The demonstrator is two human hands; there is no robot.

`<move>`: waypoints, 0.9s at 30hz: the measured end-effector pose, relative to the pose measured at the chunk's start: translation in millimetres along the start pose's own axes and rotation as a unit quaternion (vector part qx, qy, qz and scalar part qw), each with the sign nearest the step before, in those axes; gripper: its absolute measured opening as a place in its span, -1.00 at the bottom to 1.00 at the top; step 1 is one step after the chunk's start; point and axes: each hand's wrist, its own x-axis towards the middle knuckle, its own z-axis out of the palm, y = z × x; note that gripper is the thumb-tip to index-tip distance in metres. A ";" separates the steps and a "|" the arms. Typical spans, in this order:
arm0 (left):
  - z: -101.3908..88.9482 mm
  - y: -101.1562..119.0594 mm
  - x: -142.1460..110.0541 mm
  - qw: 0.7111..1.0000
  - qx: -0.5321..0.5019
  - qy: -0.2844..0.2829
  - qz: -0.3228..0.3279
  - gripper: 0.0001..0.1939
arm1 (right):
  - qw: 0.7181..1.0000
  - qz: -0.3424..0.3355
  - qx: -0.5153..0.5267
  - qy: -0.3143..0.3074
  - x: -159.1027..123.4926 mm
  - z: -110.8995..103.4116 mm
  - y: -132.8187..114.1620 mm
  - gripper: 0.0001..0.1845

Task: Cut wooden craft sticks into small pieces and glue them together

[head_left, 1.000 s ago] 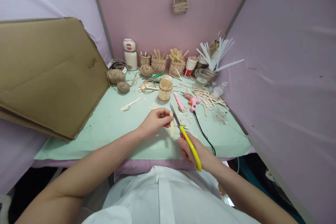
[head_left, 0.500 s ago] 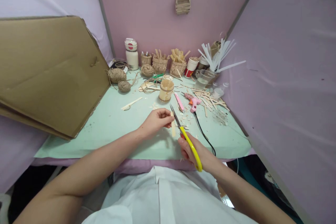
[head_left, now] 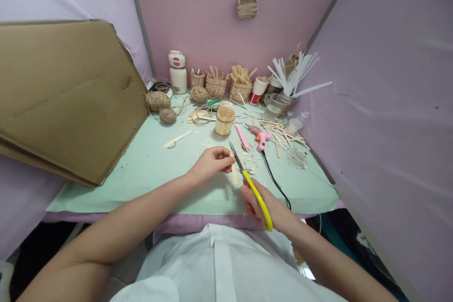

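1. Your left hand pinches a pale wooden strip between thumb and fingers above the near part of the worktop; the strip's lower end hangs below your fingertips.
2. Your right hand is wrapped around the yellow handle of the scissors, blades pointing away from you. The hands are apart from each other, with the blades reaching up beside your left fingertips.
3. Whether the strip lies between the blades or only alongside them, you can't tell from this view. If it is only alongside, closing them could miss the wood or skew the cut.
4. The likeliest harm is a nick: your left fingertips sit just beside the steel, so a slip of the pinch or a twist of the wrist could bring skin into the bite.
5. Thin wood may split along its grain if squeezed off-square, and a short piece could spring away among the scraps.
6. Beyond the blades stand the small wooden cup and, to its right, the pink cutter and pink glue gun; a forward lurch could knock them. The black cord runs near your right hand and could snag your wrist.
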 end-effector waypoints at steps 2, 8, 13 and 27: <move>-0.1 -0.2 0.0 1.000 0.000 -0.001 0.002 -0.77 | 1.000 -0.004 -0.005 -0.001 0.0 -0.1 0.1 -0.64; 0.1 0.6 -0.8 1.000 -0.001 -0.001 0.003 -0.77 | 0.999 -0.023 -0.024 0.000 -0.1 0.2 2.6 -0.64; 0.1 0.5 -0.6 1.000 -0.001 0.003 0.000 -0.77 | 0.999 -0.021 -0.024 -0.002 -0.2 -0.7 -0.4 -0.60; 1.5 1.5 -1.6 1.000 -0.011 0.005 -0.005 -0.78 | 1.000 -0.002 0.001 -0.007 -2.3 -0.9 -3.8 -0.57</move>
